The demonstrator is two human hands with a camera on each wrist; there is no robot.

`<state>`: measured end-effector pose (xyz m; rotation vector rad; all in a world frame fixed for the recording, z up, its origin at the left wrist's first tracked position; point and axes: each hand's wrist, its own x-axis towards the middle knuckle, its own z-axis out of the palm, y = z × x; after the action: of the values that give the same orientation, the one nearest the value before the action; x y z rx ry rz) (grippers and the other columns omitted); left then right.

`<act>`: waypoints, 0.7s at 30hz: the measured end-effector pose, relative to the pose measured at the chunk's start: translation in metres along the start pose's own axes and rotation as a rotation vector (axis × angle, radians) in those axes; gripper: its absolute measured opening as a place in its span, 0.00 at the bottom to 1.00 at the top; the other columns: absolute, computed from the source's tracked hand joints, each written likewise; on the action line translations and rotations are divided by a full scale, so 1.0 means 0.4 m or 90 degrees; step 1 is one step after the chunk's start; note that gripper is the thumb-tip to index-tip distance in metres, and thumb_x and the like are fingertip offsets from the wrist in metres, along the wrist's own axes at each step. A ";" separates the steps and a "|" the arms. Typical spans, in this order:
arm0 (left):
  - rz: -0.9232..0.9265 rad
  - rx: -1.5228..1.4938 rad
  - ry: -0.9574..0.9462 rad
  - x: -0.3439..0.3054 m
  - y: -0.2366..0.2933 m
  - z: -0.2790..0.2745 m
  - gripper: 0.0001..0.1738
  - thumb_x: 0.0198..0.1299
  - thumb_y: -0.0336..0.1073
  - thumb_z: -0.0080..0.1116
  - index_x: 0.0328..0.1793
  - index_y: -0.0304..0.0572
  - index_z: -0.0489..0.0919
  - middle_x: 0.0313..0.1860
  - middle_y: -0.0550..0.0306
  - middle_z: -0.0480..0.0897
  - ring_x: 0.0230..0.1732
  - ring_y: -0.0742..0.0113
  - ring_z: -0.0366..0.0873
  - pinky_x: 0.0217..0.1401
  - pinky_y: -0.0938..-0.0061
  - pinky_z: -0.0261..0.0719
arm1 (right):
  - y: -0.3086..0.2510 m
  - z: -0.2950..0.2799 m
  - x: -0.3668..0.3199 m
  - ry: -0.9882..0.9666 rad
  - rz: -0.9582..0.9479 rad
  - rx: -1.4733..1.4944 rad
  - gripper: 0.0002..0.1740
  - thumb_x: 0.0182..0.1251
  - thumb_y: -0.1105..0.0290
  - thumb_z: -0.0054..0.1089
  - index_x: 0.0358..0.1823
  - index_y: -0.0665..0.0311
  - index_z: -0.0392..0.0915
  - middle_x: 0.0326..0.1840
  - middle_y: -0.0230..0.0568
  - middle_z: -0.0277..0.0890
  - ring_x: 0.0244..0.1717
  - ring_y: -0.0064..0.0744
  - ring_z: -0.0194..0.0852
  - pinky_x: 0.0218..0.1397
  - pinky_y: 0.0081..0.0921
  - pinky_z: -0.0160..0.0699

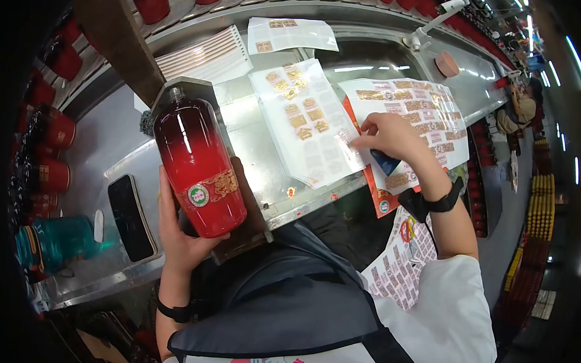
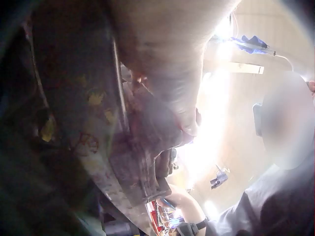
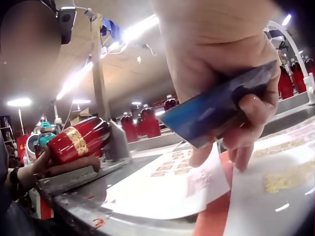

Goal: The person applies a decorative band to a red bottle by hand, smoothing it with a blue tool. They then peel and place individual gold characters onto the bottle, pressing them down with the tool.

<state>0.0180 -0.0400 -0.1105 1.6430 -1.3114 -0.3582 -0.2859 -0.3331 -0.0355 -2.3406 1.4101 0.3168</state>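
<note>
A glass bottle, dark at the neck and fading to red, leans in a dark cradle with its base toward the person. It bears a gold label strip and a round green-and-white sticker. My left hand holds the bottle around its base, thumb along the side. My right hand grips a flat blue card against the palm. Its fingertips are right at the edge of a white sheet of gold stickers. In the left wrist view, the left hand is partly washed out by glare.
Another sticker sheet lies on orange-red paper at right. A phone and a teal jug are on the left. Behind the metal bench stand several red bottles. A white tap rises over a basin.
</note>
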 end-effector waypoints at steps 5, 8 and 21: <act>-0.024 -0.064 0.009 -0.001 0.002 0.010 0.79 0.34 0.55 0.88 0.85 0.29 0.48 0.77 0.38 0.66 0.75 0.48 0.69 0.75 0.60 0.69 | 0.006 0.052 -0.011 0.034 -0.016 0.010 0.25 0.48 0.50 0.78 0.38 0.64 0.85 0.36 0.45 0.86 0.38 0.45 0.85 0.44 0.37 0.82; -0.012 -0.056 0.007 0.000 -0.004 0.006 0.79 0.34 0.55 0.88 0.85 0.29 0.48 0.77 0.39 0.67 0.75 0.48 0.70 0.75 0.60 0.69 | 0.020 0.065 -0.006 0.036 -0.037 0.062 0.22 0.48 0.54 0.78 0.35 0.65 0.84 0.34 0.45 0.85 0.36 0.43 0.85 0.42 0.37 0.81; 0.006 -0.010 0.001 0.010 0.009 -0.003 0.75 0.37 0.50 0.86 0.85 0.28 0.48 0.71 0.38 0.72 0.70 0.47 0.74 0.71 0.60 0.72 | -0.007 0.003 -0.007 0.316 -0.029 0.033 0.10 0.63 0.61 0.67 0.40 0.57 0.89 0.33 0.42 0.87 0.34 0.44 0.86 0.38 0.37 0.81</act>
<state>0.0183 -0.0429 -0.1056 1.6231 -1.3106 -0.3608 -0.2846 -0.3292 -0.0347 -2.5084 1.5440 -0.3359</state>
